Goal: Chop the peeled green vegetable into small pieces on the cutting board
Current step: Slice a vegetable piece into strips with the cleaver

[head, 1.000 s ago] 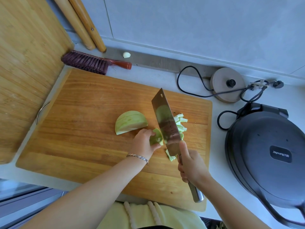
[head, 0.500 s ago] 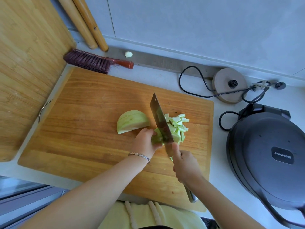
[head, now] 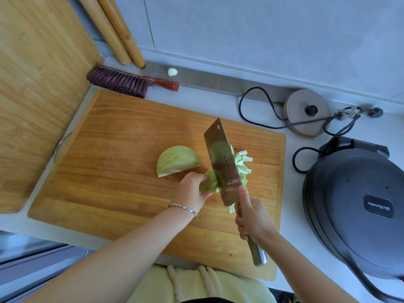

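Chopping is under way in the head view. Our left hand [head: 191,191] curls round the stub [head: 207,184] of green vegetable on the board [head: 122,149], fingertips tucked just beside the cleaver [head: 223,162]. Our right hand [head: 253,219] wraps the handle, one finger laid up onto the blade. Cut sticks [head: 243,162] lie piled on the blade's right side, and an uncut half [head: 177,160] sits flat nearby. To do this well, we judge, we should hold knuckles against the blade face, edge the stub hand back with each cut, and drop the edge straight. The dark cooker [head: 341,193] at right reads "Joyoung"; the small marks on the blade are unreadable.
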### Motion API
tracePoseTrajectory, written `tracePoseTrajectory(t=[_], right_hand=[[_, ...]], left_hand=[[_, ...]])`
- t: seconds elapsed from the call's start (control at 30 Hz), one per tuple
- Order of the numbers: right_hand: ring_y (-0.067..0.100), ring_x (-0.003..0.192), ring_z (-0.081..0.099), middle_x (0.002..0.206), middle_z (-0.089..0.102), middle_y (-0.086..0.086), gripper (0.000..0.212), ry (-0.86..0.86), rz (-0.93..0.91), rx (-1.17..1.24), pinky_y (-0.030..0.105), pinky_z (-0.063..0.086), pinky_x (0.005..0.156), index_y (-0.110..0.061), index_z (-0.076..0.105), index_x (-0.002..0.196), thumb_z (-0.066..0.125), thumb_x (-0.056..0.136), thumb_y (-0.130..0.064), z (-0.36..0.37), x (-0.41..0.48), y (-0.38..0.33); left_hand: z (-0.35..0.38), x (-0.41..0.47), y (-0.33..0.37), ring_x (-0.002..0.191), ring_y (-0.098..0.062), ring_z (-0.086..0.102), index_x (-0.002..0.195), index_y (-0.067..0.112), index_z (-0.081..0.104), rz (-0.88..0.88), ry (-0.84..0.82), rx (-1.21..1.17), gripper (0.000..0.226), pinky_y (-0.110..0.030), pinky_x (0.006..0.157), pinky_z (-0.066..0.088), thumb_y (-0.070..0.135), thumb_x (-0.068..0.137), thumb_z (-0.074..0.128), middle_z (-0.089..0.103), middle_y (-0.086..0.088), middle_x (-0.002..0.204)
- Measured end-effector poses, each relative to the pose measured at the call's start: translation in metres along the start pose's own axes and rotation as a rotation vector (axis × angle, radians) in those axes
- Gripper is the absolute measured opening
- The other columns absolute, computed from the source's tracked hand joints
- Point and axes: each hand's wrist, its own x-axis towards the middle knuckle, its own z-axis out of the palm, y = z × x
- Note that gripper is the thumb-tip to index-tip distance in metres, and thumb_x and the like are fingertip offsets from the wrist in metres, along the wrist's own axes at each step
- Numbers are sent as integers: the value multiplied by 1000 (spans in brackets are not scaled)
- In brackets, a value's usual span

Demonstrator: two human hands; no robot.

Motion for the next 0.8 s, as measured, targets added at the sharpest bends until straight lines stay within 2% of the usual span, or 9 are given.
tracePoseTrajectory(t=[0.2, 0.47, 0.63, 0.8], right_hand=[[11, 35, 27, 39, 31, -7, 55, 8, -35, -43, 21, 28, 38, -14, 32, 58, 28, 94, -55, -5, -10, -8], [9, 34, 28, 44, 33, -5, 54, 21, -42, -112, 20, 26, 39, -14, 33, 60, 28, 94, -56, 1, -9, -10], [15, 46, 31, 53, 34, 1, 56, 56, -36, -198, 28, 29, 47, -13, 36, 65, 25, 87, -63, 12, -16, -1], [16, 50, 30, 57, 34, 3, 54, 74, -15, -197, 28, 29, 48, -11, 40, 70, 25, 93, -57, 24, -8, 14]], left_hand=[[2, 1, 0, 108, -19, 55, 120, 15, 58, -22, 9, 18, 42, -28, 92, 47, 21, 80, 69, 57, -4, 121], [3, 2, 0, 114, -16, 52, 121, 15, 57, -23, 29, 37, 42, -21, 95, 38, 22, 81, 67, 57, -3, 123], [3, 2, 1, 108, -18, 54, 118, 14, 59, -20, 14, 57, 38, -21, 88, 39, 21, 82, 67, 58, -4, 117], [1, 2, 3, 103, -22, 56, 114, 13, 61, -17, 15, 47, 35, -27, 85, 44, 19, 80, 68, 59, -5, 110]])
